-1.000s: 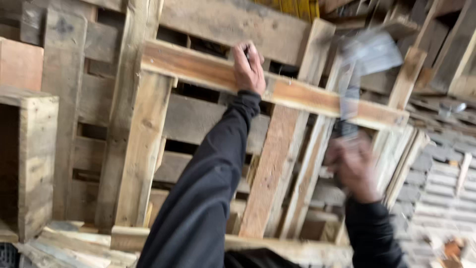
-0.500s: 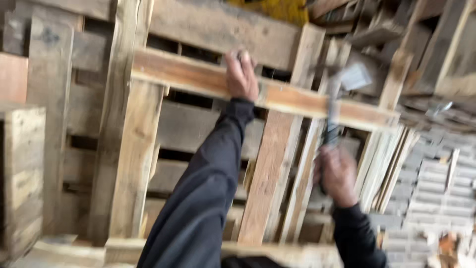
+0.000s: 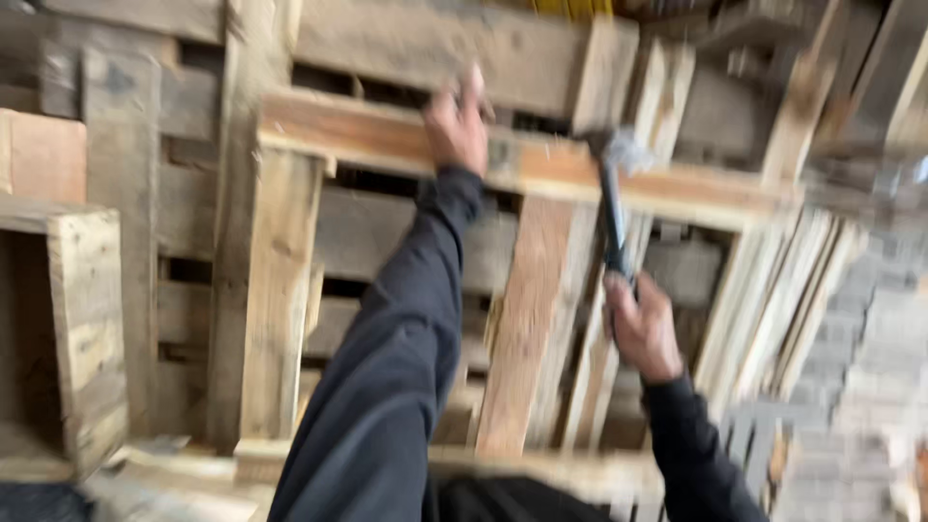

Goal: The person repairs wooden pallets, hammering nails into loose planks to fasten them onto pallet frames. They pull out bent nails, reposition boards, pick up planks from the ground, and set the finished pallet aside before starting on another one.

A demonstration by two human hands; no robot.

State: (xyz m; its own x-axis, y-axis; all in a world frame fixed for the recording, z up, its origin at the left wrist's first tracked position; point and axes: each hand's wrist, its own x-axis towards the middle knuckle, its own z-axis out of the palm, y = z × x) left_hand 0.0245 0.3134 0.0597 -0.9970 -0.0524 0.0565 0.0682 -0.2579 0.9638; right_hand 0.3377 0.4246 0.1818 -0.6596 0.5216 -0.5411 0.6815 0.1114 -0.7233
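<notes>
Gripping the top crossboard (image 3: 541,169) of an upright wooden pallet (image 3: 280,290), the left hand (image 3: 457,126) has its fingers curled over the board's upper edge, the dark sleeve running down from it toward the camera. To the right of that hand, the right hand (image 3: 643,329) sits lower, in front of the pallet's slats, its fingers clenched around the dark handle of a hammer (image 3: 612,208). The hammer stands nearly upright, its blurred metal head right at the crossboard's face; whether it touches the wood cannot be told. Left of the pallet sits an open wooden crate (image 3: 82,319), and more loose boards (image 3: 783,309) lean at the pallet's right.
</notes>
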